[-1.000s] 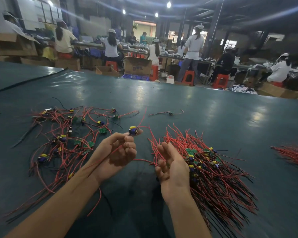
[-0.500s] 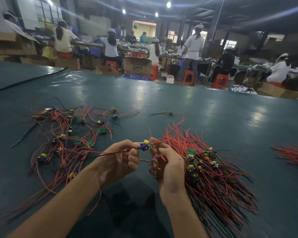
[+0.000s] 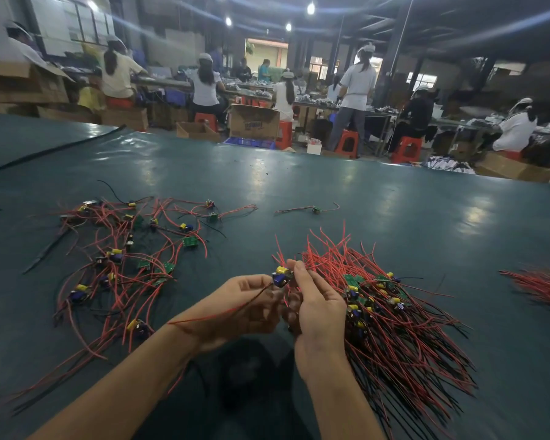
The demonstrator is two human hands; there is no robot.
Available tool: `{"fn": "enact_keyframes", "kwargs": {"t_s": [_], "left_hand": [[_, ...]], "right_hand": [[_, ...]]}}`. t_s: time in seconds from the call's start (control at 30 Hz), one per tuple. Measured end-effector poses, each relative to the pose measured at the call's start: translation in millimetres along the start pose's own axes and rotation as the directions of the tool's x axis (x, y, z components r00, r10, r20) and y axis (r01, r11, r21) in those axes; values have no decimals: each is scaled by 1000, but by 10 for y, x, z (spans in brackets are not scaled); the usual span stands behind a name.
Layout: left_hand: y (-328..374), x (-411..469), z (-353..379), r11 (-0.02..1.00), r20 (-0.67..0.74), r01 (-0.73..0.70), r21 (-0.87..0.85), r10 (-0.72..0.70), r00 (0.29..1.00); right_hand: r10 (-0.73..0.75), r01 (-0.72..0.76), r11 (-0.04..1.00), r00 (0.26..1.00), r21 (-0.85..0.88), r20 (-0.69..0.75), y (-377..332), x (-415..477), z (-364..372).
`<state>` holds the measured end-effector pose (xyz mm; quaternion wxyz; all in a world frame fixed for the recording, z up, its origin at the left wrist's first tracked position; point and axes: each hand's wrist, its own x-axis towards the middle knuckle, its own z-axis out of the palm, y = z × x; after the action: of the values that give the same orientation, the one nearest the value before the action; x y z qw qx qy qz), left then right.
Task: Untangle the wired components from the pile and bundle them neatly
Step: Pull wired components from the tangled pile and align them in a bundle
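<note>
I see L hand (image 3: 245, 309) pinching a red wire (image 3: 223, 314), R hand (image 3: 318, 312) pinching its yellow-capped part (image 3: 281, 276), above the table (image 3: 331, 192) btw. tangled pile (image 3: 124, 265) on left and bundle (image 3: 400, 328) just beside R hand.

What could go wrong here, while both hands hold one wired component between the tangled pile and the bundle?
1. The wired component, held by the left hand and right hand, trails a red wire toward the tangled pile; it may snag there.
2. The right hand lies close beside the bundle; a careless move could splay its wires.
</note>
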<state>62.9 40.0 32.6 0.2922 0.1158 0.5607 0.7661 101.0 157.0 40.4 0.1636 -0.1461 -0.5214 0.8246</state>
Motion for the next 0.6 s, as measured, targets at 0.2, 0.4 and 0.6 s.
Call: {"fn": "enact_keyframes", "kwargs": {"t_s": [0.2, 0.4, 0.6], "left_hand": [[-30, -32, 101, 951, -73, -217, 220, 238, 969], [36, -30, 118, 945, -188, -278, 171, 308, 932], [27, 10, 97, 930, -234, -285, 233, 338, 912]], "right_hand": [[-5, 5, 1000, 1000, -2, -9, -5, -13, 25], [-35, 40, 998, 995, -50, 98, 16, -57, 41], [-116, 129, 988, 983, -90, 141, 26, -83, 61]]}}
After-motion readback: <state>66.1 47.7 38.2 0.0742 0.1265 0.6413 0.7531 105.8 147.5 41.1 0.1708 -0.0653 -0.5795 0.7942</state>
